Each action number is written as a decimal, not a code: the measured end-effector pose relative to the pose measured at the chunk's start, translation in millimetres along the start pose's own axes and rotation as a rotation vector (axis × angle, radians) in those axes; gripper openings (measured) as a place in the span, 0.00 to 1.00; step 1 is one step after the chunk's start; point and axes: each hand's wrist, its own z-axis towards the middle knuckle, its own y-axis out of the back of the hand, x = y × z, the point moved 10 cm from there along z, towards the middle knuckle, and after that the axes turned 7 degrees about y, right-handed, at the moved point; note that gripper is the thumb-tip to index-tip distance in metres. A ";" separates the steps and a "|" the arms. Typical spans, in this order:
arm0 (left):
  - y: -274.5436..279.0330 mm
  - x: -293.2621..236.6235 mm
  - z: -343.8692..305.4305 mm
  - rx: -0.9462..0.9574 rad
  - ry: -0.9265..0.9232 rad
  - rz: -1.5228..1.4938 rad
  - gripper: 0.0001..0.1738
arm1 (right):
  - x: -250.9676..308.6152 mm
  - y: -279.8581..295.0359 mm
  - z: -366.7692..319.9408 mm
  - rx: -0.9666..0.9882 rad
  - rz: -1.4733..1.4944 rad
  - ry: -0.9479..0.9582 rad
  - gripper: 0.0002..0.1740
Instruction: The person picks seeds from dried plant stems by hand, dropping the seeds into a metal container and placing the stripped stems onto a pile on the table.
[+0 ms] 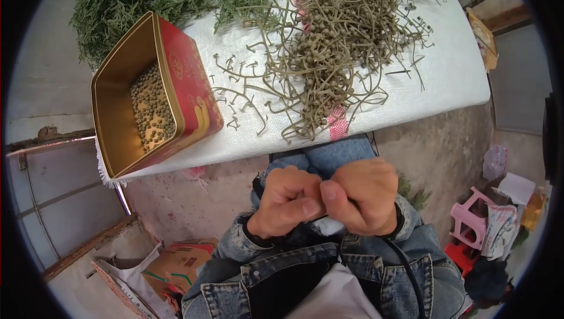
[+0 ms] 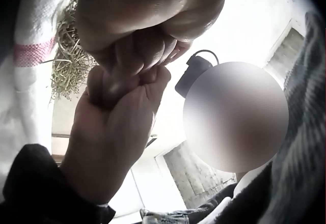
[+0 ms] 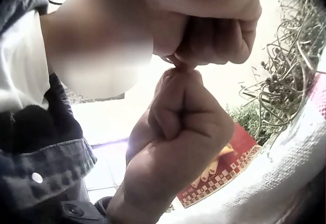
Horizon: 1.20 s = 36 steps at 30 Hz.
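In front of the lap, my left hand point(image 1: 289, 200) and right hand point(image 1: 363, 196) meet at thumbs and forefingers. Both have their fingers curled in; no object shows between them. From below, the left wrist view has the curled right hand point(image 2: 117, 117) meeting the left hand point(image 2: 153, 10) at the fingertips. Past the hands, a white woven cloth point(image 1: 247, 142) covers the table. On it lies a tangled heap of dry brown stems with small round heads point(image 1: 335, 54). To the left, a red and gold tin point(image 1: 191, 84) lies tilted, with loose round brown heads point(image 1: 154, 107) inside.
Green feathery sprigs point(image 1: 135, 1) are piled at the table's far left. On the floor at right stand a pink stool point(image 1: 470, 216) and a red stool point(image 1: 461, 255). A cardboard box point(image 1: 176, 269) sits at lower left. A wooden box point(image 1: 483, 39) shows beyond the table's right end.
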 end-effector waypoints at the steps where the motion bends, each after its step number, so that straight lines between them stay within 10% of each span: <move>1: -3.4 -3.5 1.2 0.037 -0.055 -0.036 0.20 | 3.9 1.2 0.2 -0.027 0.006 0.042 0.11; 8: -15.1 -14.9 -0.3 0.174 -0.172 -0.331 0.21 | 13.1 0.0 6.6 -0.101 0.178 0.054 0.11; 11: -4.4 -45.9 -2.4 0.225 -0.209 -0.810 0.19 | 48.3 -5.1 -3.7 -0.052 0.203 0.436 0.12; 15: -2.7 -64.6 -12.2 0.305 -0.234 -0.529 0.20 | -9.9 18.3 -6.1 -0.210 0.493 0.075 0.17; 18: 66.9 -53.8 -25.6 -0.579 -0.197 -0.099 0.15 | -56.9 14.5 -28.9 -0.297 0.681 -0.482 0.19; 23: 89.9 -64.6 -16.5 -0.791 -0.157 0.109 0.14 | -92.0 -18.5 -45.6 -0.280 1.072 -0.750 0.20; 31: 80.0 -76.3 -28.9 -0.970 -0.209 0.474 0.15 | -90.5 7.3 -33.5 -0.259 0.671 -0.609 0.12; 36: 65.4 -69.9 -35.0 -0.859 -0.213 0.527 0.05 | -64.0 36.5 0.1 -0.128 -0.178 -0.285 0.10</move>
